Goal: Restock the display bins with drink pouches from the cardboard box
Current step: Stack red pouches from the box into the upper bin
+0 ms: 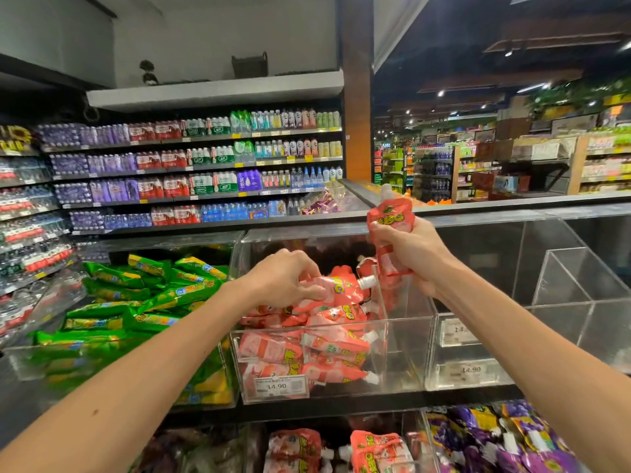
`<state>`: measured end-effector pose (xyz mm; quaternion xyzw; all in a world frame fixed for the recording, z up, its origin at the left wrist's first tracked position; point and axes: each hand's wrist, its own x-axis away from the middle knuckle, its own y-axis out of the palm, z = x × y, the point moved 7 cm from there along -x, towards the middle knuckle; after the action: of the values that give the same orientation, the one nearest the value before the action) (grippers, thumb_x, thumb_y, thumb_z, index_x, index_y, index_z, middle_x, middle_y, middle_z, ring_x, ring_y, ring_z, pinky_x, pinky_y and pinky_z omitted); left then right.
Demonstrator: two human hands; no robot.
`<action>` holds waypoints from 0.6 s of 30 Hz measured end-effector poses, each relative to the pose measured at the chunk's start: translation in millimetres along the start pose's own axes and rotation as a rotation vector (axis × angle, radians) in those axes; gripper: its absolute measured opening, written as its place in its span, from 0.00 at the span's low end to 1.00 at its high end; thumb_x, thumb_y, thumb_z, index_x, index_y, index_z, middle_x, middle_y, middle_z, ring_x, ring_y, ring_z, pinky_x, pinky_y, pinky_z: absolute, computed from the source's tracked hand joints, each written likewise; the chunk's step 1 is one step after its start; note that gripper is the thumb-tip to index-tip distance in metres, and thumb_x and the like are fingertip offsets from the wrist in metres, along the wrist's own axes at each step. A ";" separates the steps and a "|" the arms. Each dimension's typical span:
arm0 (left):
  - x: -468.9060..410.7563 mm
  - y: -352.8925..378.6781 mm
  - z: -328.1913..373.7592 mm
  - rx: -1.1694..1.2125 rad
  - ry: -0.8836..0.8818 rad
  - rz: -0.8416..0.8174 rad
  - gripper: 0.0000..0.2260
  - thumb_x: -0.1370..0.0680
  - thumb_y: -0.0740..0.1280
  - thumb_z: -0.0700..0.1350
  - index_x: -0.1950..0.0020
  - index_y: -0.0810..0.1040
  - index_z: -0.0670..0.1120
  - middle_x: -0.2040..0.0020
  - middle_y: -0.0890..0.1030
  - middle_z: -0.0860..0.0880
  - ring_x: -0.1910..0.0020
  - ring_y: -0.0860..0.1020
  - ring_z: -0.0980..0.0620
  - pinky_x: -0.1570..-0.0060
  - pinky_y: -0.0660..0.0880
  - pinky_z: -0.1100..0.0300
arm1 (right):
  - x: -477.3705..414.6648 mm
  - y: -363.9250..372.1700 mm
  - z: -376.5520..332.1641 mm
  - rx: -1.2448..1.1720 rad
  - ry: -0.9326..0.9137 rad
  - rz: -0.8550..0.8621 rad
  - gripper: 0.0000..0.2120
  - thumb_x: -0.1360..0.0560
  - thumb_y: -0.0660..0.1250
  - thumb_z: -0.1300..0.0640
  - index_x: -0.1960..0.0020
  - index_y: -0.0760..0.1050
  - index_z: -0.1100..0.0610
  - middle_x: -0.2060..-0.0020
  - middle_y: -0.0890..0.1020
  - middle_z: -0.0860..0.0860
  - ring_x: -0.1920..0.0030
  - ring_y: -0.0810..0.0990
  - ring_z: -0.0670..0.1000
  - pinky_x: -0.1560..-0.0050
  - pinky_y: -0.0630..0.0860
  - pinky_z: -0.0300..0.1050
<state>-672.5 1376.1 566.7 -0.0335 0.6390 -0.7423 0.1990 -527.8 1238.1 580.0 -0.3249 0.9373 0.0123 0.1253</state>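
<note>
Gripping an upright red pouch (390,233) by its middle, the right hand (411,254) was closed firmly around it above the clear acrylic bin (403,336), its white spout cap pointing up. The left hand (288,279) reached down into the same bin, fingers curled loosely over the topmost pouch of the red pile (327,336); whether it pinched that pouch or merely pressed on it could not be told. The cardboard box was not in view. Several risks stood out as judgement: the pouches looked soft, glossy and slippery, lying heaped at odd angles, so a nudge might have slid one over the low front wall and onto the lower bins (375,448). A thin acrylic divider (379,295) rose just beside the held pouch, and a careless drop might have landed it in the bare neighbouring compartment (474,349) on the right. Squeezing too hard could have stressed the flexible film near the stiff spout. To the left, crinkly green packets (143,302) filled another clear bin, and a price label (278,386) sat on the front wall.
</note>
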 end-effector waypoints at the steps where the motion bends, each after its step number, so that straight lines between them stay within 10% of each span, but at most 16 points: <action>1: -4.9 6.2 -1.9 -0.048 -0.006 0.005 0.14 0.25 0.70 0.60 0.51 0.84 0.51 0.59 0.83 0.54 0.59 0.80 0.55 0.57 0.75 0.55 | -0.3 0.4 0.7 0.003 -0.003 -0.008 0.11 0.23 0.71 0.53 0.46 0.79 0.60 0.57 0.83 0.56 0.65 0.80 0.48 0.70 0.76 0.37; 8: -15.6 36.5 4.3 0.017 0.070 -0.009 0.15 0.23 0.66 0.63 0.49 0.85 0.55 0.48 0.82 0.54 0.47 0.76 0.53 0.49 0.73 0.52 | -1.6 14.9 13.2 -0.031 0.050 -0.062 0.12 0.24 0.71 0.51 0.47 0.80 0.59 0.55 0.84 0.60 0.58 0.82 0.55 0.50 0.81 0.54; 18: -4.6 55.9 21.5 -0.029 0.021 -0.269 0.21 0.15 0.49 0.58 0.63 0.75 0.58 0.30 0.70 0.48 0.28 0.60 0.45 0.31 0.55 0.38 | 6.7 34.0 10.1 -0.123 0.106 -0.138 0.12 0.21 0.64 0.53 0.45 0.76 0.61 0.59 0.82 0.56 0.64 0.81 0.52 0.65 0.77 0.45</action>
<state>-647.6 1351.7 517.8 -0.1143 0.6415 -0.7531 0.0904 -551.5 1261.9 566.6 -0.3959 0.9155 0.0440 0.0559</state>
